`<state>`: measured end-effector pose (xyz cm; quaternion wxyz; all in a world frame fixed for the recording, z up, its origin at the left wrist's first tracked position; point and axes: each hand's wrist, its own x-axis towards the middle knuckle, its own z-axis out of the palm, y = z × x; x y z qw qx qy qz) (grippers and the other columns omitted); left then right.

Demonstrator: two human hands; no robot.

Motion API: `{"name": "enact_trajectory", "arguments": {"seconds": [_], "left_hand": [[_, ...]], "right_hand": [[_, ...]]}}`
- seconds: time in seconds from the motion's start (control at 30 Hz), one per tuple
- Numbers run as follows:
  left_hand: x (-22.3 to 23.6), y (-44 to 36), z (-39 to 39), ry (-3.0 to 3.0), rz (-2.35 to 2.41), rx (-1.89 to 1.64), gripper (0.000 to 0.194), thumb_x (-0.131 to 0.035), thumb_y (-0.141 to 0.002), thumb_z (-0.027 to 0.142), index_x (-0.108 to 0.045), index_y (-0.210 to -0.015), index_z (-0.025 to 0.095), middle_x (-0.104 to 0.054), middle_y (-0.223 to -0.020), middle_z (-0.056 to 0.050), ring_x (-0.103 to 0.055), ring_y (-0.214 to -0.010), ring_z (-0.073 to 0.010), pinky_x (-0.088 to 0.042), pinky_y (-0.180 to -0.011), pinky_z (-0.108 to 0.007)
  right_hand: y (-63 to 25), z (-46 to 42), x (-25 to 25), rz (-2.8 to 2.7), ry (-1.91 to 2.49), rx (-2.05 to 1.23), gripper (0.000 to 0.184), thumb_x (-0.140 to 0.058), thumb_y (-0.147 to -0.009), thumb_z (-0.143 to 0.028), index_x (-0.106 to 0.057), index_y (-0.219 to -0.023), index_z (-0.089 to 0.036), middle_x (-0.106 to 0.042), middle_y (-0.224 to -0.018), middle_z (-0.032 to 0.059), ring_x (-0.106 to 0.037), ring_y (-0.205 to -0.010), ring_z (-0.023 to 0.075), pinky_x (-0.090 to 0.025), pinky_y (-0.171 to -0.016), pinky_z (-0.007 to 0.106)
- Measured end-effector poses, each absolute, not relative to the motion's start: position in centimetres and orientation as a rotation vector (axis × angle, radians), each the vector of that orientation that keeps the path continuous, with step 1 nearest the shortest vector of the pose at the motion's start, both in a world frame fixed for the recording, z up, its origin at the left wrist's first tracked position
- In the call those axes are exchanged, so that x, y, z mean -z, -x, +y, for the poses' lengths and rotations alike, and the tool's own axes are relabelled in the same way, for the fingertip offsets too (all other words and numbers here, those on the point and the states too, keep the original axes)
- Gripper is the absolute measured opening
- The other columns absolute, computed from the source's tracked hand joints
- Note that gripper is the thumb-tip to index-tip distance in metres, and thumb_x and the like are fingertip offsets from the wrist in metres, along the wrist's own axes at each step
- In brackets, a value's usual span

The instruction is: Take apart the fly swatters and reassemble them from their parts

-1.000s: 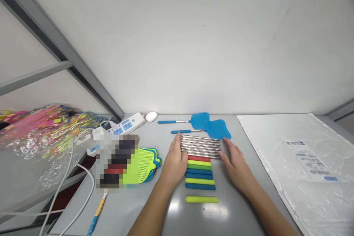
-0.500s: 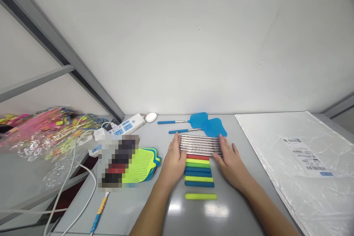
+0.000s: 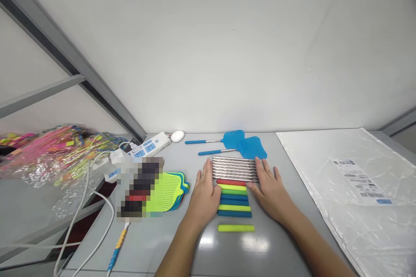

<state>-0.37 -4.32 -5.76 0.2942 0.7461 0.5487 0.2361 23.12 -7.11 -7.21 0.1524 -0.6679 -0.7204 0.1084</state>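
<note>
Several shiny metal rods [image 3: 234,168] lie side by side on the grey table [image 3: 152,238]. Just in front of them is a row of coloured foam grips [image 3: 233,198], red, yellow, green and blue, and one yellow-green grip [image 3: 235,227] lies apart nearer me. My left hand [image 3: 204,192] lies flat with fingers stretched, pressed against the left ends of the rods and grips. My right hand [image 3: 269,188] is flat against their right ends, fingers apart. Neither hand holds anything.
Two blue fly swatters [image 3: 238,145] lie behind the rods. A stack of swatter heads [image 3: 170,188], a white power strip [image 3: 147,146] with cables and a bag of coloured parts [image 3: 48,151] are at the left. A white plastic mailer [image 3: 354,186] covers the right.
My right hand slid left and closed in on the rods' right ends, squaring up the row. The view shifted slightly; the left hand stayed at the left ends.
</note>
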Motion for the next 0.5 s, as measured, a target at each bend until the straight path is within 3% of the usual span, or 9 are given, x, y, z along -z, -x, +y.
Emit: {"name": "enact_trajectory", "arguments": {"seconds": [0.17,0.5], "left_hand": [[6.1,0.2,-4.3,-1.942,1.470,-0.686,0.078,-0.034,-0.091,0.010,0.007,-0.155,0.026,-0.025,-0.160,-0.005,-0.017,-0.148,-0.0250,-0.012,-0.122,-0.053],[5.2,0.2,-2.2,-1.989,1.466,-0.698,0.071,-0.034,-0.095,0.018,0.001,-0.156,0.020,-0.029,-0.157,-0.011,-0.023,-0.146,-0.0254,-0.022,-0.119,-0.052]], "right_hand": [[-23.0,-7.0,7.1,-2.046,1.927,-0.325,0.075,-0.026,-0.099,-0.055,0.002,-0.156,-0.016,-0.025,-0.159,0.0097,-0.010,-0.149,0.0247,-0.013,-0.119,0.055],[-23.7,-8.0,7.0,-1.977,2.039,-0.357,0.073,-0.022,-0.099,-0.055,-0.004,-0.156,-0.014,-0.026,-0.159,0.0096,-0.010,-0.149,0.0251,-0.010,-0.118,0.058]]}}
